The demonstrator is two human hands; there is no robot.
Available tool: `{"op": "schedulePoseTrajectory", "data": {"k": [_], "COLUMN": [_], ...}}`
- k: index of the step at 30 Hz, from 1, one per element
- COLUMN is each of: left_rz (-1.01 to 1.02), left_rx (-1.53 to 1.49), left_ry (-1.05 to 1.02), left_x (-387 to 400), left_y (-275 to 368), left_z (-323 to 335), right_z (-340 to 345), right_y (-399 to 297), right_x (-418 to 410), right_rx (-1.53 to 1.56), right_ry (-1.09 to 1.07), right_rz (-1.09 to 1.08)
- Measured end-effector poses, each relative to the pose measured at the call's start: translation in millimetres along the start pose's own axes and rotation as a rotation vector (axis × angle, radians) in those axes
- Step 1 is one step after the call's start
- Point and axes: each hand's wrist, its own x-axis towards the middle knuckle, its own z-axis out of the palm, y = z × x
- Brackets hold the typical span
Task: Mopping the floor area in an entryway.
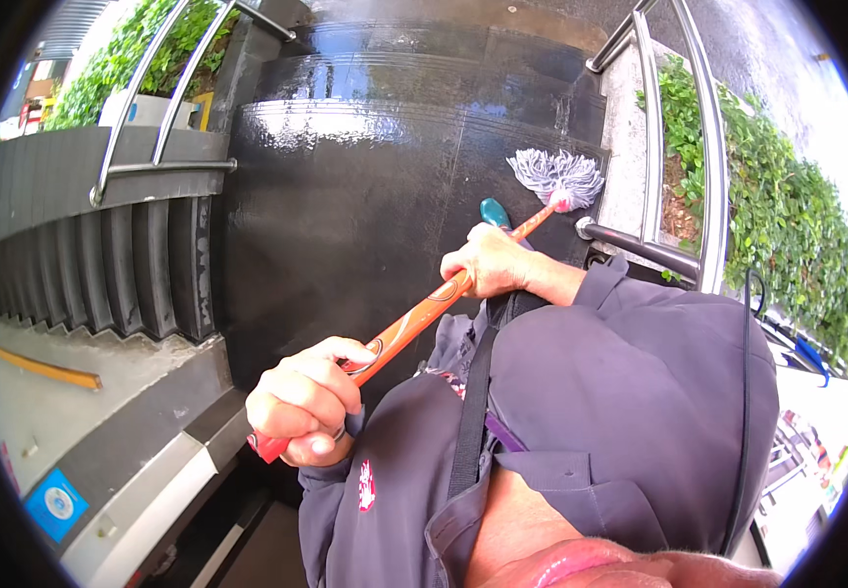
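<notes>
My left hand (306, 400) is closed around the upper end of an orange mop handle (417, 320), whose red tip pokes out below the fist. Farther down the same handle, my right hand (494, 261) grips it. The handle slants to the upper right, to a mop head (556, 176) of grey-white strands with a red socket. Those strands lie spread on the dark tiled floor (336, 235), close to its right edge. A teal shoe tip (494, 212) shows just beyond my right hand; the other foot cannot be seen.
Wet, shiny dark steps (417, 81) lie beyond the floor. Metal handrails (133, 95) stand at the left, and more metal rails (711, 147) at the right, beside a pale ledge (622, 132) and green shrubs (784, 198). A staircase (100, 272) runs off at the left.
</notes>
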Motion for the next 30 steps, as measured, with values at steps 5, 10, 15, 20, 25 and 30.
{"op": "schedulePoseTrajectory", "data": {"k": [5, 10, 15, 20, 25, 30], "left_rz": [-0.018, -0.030, 0.029, 0.097, 0.057, -0.147], "left_rx": [0.005, 0.111, 0.221, 0.491, 0.762, 0.963], "left_ry": [-0.120, -0.152, -0.066, -0.175, -0.202, -0.028], "left_x": [98.3, 153.3, 187.9, 218.6, 257.4, 291.7], "left_y": [-46.8, -76.9, -64.7, -41.2, -63.9, -161.8], "left_z": [-29.0, -63.3, -114.8, -174.6, -246.2, -361.2], "right_z": [-70.2, -142.0, -175.9, -174.8, -156.4, -121.4], "right_y": [74.0, 120.5, 126.3, 120.3, 149.1, 224.1], "right_x": [52.0, 115.8, 221.5, 345.8, 482.1, 596.6], "right_rx": [-0.183, -0.233, -0.198, -0.172, -0.248, 0.091], "right_ry": [0.139, 0.232, 0.207, 0.200, 0.170, 0.244], "right_rz": [-0.012, 0.019, -0.156, -0.365, -0.480, -0.427]}}
